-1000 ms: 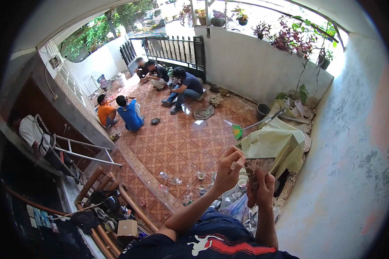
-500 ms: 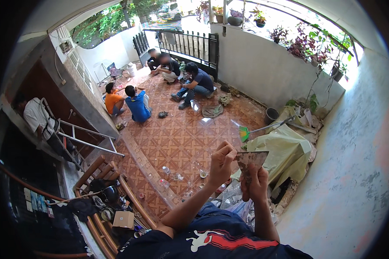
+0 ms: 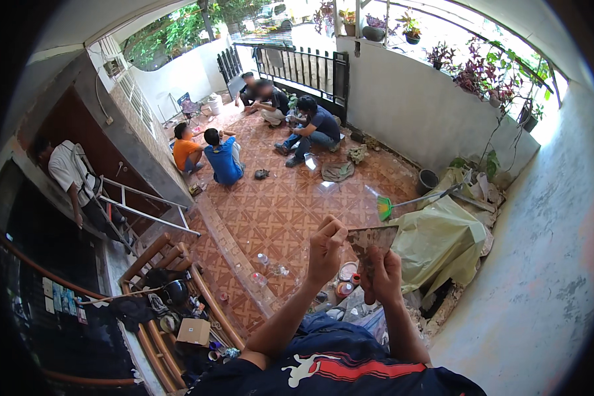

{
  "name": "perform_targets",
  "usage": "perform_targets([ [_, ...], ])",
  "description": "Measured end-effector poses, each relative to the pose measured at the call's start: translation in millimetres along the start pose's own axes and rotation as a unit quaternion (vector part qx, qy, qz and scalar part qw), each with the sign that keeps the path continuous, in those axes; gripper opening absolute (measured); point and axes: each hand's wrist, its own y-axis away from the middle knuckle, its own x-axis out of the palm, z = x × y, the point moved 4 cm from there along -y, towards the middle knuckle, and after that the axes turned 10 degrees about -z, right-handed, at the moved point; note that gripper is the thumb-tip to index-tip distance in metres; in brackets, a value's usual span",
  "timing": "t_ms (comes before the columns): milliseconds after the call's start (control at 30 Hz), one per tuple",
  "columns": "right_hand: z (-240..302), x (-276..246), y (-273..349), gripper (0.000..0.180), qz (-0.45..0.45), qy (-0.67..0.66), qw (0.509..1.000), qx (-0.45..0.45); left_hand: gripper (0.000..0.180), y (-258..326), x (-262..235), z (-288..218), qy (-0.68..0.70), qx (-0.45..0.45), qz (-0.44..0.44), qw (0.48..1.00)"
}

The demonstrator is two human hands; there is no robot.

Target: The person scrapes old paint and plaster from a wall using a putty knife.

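The right hand is gripping the scraper low, thumb and fingers pinching it from both sides, so the broad blade is standing upright with its straight edge uppermost; that grip is probably keeping the thin edge clear of the fingers. The left hand is resting folded, fingers pressed together, at the blade's left corner; it may be steadying that corner, but whether it is actually pinching it I cannot tell. The scraper is being held up in front of the chest, above the near edge of the floor, likely for a closer look at the blade. Beyond the hands, a jar is standing among clutter at that near edge, seemingly within reach. Along the floor's right edge, a tarp is draping over a heap, presumably sheltering it. The broom is lying with its green head on the tiles and its handle slanting up toward the tarp's far end, perhaps parked aside, while a bucket is standing near the far wall. To the left, a box is sitting at the bench's near end among loose things, apparently being kept off the tiles.
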Motion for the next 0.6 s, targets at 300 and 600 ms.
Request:
perform_targets([
  [300,-8.7,0.1,-0.8,0.019,0.032,-0.053,0.998,-0.006,0.021,3.8,12.5,7.5,-0.021,-0.022,0.096,0.995],
  [600,14.7,15.0,20.4,0.092,0.006,0.398,0.845,-0.357,0.02,7.5,8.6,-2.6,-0.27,0.093,-0.028,0.958],
])
